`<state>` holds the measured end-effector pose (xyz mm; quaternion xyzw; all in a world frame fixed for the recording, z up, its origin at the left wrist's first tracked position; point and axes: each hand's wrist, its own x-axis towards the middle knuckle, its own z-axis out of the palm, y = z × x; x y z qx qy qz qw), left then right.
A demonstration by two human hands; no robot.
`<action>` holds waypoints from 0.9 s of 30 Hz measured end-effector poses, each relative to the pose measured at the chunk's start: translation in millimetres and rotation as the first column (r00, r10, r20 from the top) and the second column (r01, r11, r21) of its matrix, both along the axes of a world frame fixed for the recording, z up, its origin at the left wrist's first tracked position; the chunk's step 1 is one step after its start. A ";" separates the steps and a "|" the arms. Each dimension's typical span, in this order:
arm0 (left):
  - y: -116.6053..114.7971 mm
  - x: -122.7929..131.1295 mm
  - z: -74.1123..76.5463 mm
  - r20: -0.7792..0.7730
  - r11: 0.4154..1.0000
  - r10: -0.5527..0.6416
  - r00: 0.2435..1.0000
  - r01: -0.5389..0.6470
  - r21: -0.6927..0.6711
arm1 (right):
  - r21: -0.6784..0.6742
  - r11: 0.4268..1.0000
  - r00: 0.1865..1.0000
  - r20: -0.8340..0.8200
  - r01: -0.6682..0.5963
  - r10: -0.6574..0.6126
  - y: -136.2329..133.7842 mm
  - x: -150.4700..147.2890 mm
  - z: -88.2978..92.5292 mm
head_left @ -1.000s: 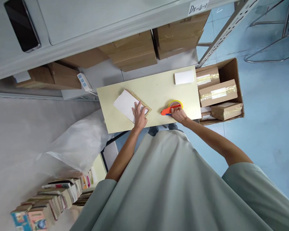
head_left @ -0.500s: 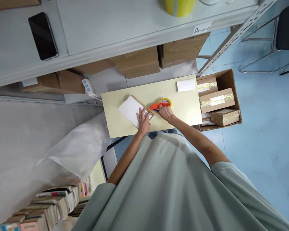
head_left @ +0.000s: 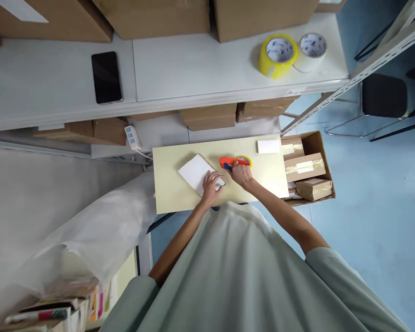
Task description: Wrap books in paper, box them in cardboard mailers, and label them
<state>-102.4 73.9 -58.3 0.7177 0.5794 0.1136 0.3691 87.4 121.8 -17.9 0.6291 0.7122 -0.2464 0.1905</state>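
Observation:
A flat parcel with a white top and brown edges (head_left: pixel 196 171) lies slantwise on the cream table (head_left: pixel 169 198). My left hand (head_left: pixel 211 186) rests on its lower right part, fingers spread. In my right hand (head_left: pixel 241 174) is an orange tape dispenser (head_left: pixel 227 162), its fingers wrapped round the blue handle. The dispenser carries a yellow-rimmed tape roll (head_left: pixel 244 160) and sits just right of the parcel, apart from it. A white stack of labels or paper (head_left: pixel 268 146) lies near the table's back right corner.
An open carton (head_left: pixel 327 161) with taped boxes stands right of the table. Behind runs a grey shelf (head_left: pixel 193 69) bearing a phone (head_left: pixel 106 77), a yellow tape roll (head_left: pixel 274 64) and a white tape roll (head_left: pixel 309 62). A power strip (head_left: pixel 133 138), plastic sheeting (head_left: pixel 117 212) and books (head_left: pixel 55 313) are left.
My view has tilted up, showing more of the shelf. The dispenser in my right hand has risen slightly off the parcel's edge. My left hand stays on the parcel.

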 end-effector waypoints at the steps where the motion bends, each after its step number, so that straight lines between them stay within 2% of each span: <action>1: 10.4 -1.4 7.3 0.045 0.999 0.032 0.999 -0.033 0.023 | 0.034 0.998 0.999 0.005 0.049 -0.050 3.0 2.4 9.5; 4: 49.2 -3.6 40.0 0.172 0.976 0.094 0.981 -0.125 0.178 | 0.147 0.973 0.984 -0.022 0.179 -0.177 16.7 7.1 46.9; 8: 111.1 0.1 104.7 0.296 0.888 0.010 0.955 -0.145 0.436 | 0.302 0.918 0.967 -0.066 0.255 -0.247 49.5 4.0 113.4; 12: 172.9 4.5 168.9 0.306 0.801 -0.060 0.950 -0.137 0.583 | 0.481 0.842 0.969 -0.127 0.245 -0.210 97.4 -5.1 175.3; 14: 197.9 2.4 193.1 0.304 0.759 -0.059 0.951 -0.155 0.632 | 0.540 0.811 0.973 -0.157 0.228 -0.169 126.1 -10.8 196.0; 16: 215.7 -3.6 210.8 0.303 0.727 -0.055 0.952 -0.170 0.666 | 0.573 0.800 0.982 -0.146 0.179 -0.115 155.5 -18.4 208.9; 19: 226.9 -18.9 226.0 0.306 0.693 -0.041 0.951 -0.193 0.695 | 0.589 0.804 0.995 -0.080 0.089 -0.052 194.2 -34.1 217.1; 21: 225.4 -31.2 228.5 0.311 0.682 -0.024 0.950 -0.212 0.700 | 0.586 0.809 0.999 -0.040 0.047 -0.029 212.5 -45.9 216.9; 24: 214.8 -49.6 221.2 0.318 0.692 -0.001 0.948 -0.229 0.684 | 0.575 0.818 1.000 0.000 0.009 -0.011 227.2 -60.5 209.9; 27: 198.8 -64.7 202.7 0.324 0.729 0.019 0.946 -0.235 0.644 | 0.562 0.827 1.000 0.006 0.004 -0.010 232.7 -67.8 197.9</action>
